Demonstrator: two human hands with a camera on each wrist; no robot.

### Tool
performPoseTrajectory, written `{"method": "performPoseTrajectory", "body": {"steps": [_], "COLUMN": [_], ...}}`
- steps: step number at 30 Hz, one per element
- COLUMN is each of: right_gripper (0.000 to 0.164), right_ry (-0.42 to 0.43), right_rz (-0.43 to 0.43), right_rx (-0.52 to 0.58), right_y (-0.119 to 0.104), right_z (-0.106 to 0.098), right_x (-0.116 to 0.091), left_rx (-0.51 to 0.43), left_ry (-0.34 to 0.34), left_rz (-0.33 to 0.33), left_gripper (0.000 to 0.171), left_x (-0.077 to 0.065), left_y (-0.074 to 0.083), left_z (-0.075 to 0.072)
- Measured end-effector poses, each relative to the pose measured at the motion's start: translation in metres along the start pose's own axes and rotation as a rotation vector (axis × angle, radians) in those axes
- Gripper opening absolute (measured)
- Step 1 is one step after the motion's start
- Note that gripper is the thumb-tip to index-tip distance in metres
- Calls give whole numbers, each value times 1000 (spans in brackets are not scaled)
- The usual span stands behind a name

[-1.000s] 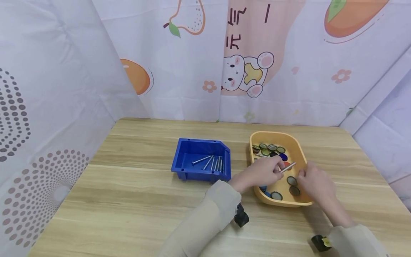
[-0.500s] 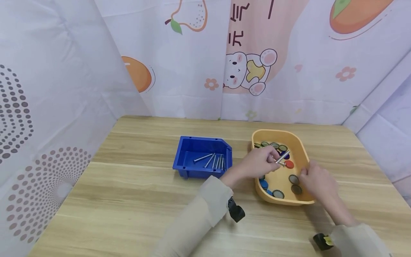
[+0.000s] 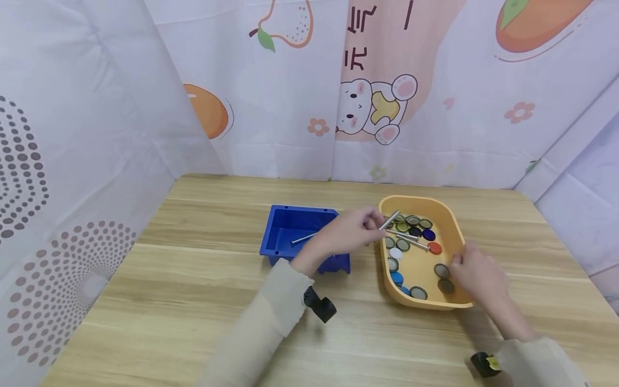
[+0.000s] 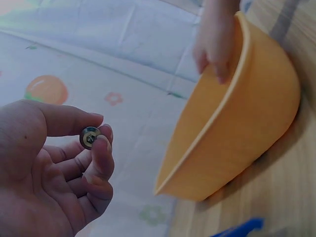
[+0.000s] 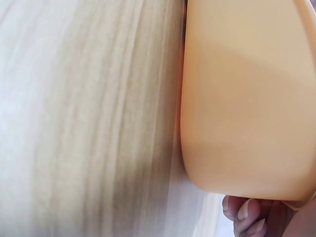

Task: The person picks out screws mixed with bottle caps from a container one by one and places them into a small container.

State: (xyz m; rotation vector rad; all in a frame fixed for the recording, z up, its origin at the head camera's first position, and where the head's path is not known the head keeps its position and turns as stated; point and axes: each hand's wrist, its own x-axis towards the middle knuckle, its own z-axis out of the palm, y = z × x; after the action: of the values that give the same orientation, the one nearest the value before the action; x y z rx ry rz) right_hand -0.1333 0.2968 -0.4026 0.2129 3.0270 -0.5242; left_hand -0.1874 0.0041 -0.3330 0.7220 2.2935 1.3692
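My left hand [image 3: 355, 228] pinches a long silver bolt [image 3: 390, 219] between thumb and fingertips, over the left rim of the yellow plastic box [image 3: 418, 269]. The bolt's round head, with a socket in it, faces the camera in the left wrist view. With its fingers at the rim, my right hand [image 3: 479, 274] holds the box's right side; fingertips [image 5: 244, 212] show beside the box wall in the right wrist view. Bottle caps lie in the box, among them a red cap [image 3: 435, 248] and a dark blue cap [image 3: 428, 235]. More bolts [image 3: 417, 245] lie across them.
To the left of the box stands a blue plastic bin [image 3: 285, 223], partly hidden by my left forearm. One bolt [image 3: 302, 238] shows inside it. The wooden table [image 3: 193, 269] ends at a printed curtain [image 3: 285, 156] at the back.
My left hand has moved left with the bolt, from over the middle of the box to its left rim, uncovering caps and bolts there. The right hand stays at the box's side.
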Motion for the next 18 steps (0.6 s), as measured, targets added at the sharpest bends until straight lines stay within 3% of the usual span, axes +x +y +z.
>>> {"method": "performPoseTrajectory", "body": {"steps": [8, 18], "right_gripper": [30, 31], "right_ry": [9, 14], "right_rz": [-4, 3], "right_rx": [-9, -14], "right_y": [0, -1], "right_z": [0, 1], "right_x": [1, 0], "left_rx": [-6, 49], "left_ry": [34, 65], "left_rz": [36, 23], "left_gripper": [23, 25], "left_x": [-17, -35], "left_y": [-2, -15], "left_z": [-27, -50]}}
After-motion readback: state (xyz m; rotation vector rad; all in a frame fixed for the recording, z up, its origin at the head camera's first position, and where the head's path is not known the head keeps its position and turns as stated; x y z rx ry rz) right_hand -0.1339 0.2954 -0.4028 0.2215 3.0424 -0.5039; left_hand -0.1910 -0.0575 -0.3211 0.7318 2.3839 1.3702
